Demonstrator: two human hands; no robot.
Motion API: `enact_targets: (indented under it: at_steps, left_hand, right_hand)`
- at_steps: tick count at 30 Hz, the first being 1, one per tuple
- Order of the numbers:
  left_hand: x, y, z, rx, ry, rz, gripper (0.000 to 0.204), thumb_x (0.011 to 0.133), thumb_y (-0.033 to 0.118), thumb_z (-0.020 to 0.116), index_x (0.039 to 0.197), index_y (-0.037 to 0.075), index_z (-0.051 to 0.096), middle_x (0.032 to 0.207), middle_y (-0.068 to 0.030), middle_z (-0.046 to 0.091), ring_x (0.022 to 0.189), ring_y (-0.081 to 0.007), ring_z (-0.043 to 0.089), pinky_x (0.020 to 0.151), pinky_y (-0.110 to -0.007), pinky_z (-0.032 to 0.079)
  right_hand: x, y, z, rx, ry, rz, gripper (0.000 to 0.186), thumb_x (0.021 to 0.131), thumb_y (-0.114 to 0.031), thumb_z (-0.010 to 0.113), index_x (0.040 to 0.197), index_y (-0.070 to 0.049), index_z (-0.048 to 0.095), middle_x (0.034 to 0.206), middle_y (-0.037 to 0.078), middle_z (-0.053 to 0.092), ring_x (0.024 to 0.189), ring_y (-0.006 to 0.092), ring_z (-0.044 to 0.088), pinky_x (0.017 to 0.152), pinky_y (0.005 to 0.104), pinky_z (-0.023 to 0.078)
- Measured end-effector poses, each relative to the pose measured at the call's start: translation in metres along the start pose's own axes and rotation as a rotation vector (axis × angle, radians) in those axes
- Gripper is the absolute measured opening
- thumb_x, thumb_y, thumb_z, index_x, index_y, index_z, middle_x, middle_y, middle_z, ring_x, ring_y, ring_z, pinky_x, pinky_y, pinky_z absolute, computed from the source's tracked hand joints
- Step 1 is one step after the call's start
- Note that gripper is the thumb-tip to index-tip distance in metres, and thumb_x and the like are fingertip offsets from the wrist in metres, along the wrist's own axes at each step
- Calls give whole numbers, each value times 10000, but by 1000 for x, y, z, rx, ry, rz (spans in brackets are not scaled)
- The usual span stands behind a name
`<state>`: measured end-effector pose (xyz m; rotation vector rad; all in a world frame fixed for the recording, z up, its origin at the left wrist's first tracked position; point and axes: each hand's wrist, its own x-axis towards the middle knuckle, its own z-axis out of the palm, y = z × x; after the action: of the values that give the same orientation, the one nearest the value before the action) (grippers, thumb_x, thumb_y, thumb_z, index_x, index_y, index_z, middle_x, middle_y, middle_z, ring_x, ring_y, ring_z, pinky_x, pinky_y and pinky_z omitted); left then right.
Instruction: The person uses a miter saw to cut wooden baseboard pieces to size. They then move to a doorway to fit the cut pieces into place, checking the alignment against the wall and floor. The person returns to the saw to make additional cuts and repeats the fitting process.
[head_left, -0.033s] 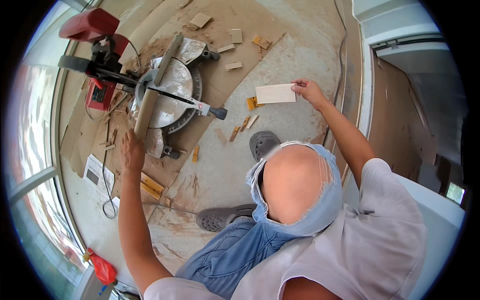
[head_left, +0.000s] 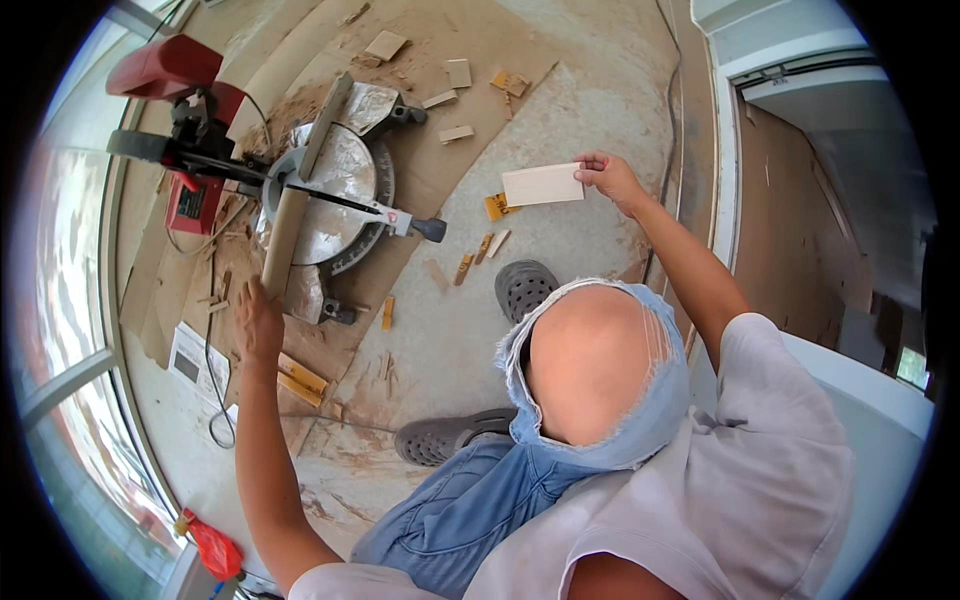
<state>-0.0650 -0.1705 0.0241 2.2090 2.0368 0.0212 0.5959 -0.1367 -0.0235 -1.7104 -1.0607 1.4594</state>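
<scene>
My right hand (head_left: 608, 180) pinches the right end of a flat, pale wooden board (head_left: 543, 184), held over the floor. On the left, my left hand (head_left: 260, 322) lies against the near end of the tan fence (head_left: 285, 240) of a mitre saw (head_left: 348, 185); its fingers look stretched out, though their undersides are hidden. The saw's red motor head (head_left: 165, 67) is raised to the left. Its dark front handle (head_left: 430, 230) points toward the middle of the view. A yellow-marked offcut (head_left: 499, 207) lies beyond the board's lower left corner.
Several wood offcuts (head_left: 385, 45) lie scattered on dusty brown paper (head_left: 480, 35). Small sticks (head_left: 464, 269) lie near my shoe (head_left: 524, 288). A cord (head_left: 208, 360) crosses a printed sheet (head_left: 192, 352) at left. A doorway frame (head_left: 727, 160) borders the right side.
The view has shifted slightly, so the saw and offcuts appear a little farther left. Both hands keep nearly the same places, the right one still with the board.
</scene>
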Motion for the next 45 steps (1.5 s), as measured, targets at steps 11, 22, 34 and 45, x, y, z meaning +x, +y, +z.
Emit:
enact_targets:
  at_steps: [11,22,34,45]
  left_hand:
    - [-186,-119,20,-89,-170,-467,364,790,157,780,1069,-2,607,1011,-261,689,978,-466,651,824,-543,503]
    - [-309,-146,48,18,35,-447,326,795,147,787,1084,31,690,1095,-189,701,1048,-412,650,898,-501,498]
    - [-133,143,-1,-370,-176,37,209,840,179,750,944,52,621,914,-158,629,896,-376,642,766,-482,523]
    - [-280,-24,5,-226,-405,-193,206,782,203,808,865,67,677,879,-128,647,838,-364,660,723,-477,536]
  right_hand:
    - [-17,-6,11,43,-16,-145,415,868,-33,750,1270,-5,653,1102,47,695,983,119,631,869,273,510]
    - [1,98,-36,-265,515,-34,364,934,-126,672,1242,66,643,1004,103,730,797,147,672,747,296,556]
    - [-66,-60,194,339,-266,59,476,1020,-382,600,1313,-11,553,1094,126,723,1020,175,725,486,177,362]
    - [128,-99,100,417,52,-17,484,976,-502,648,1060,-30,583,921,114,723,795,170,741,387,203,335]
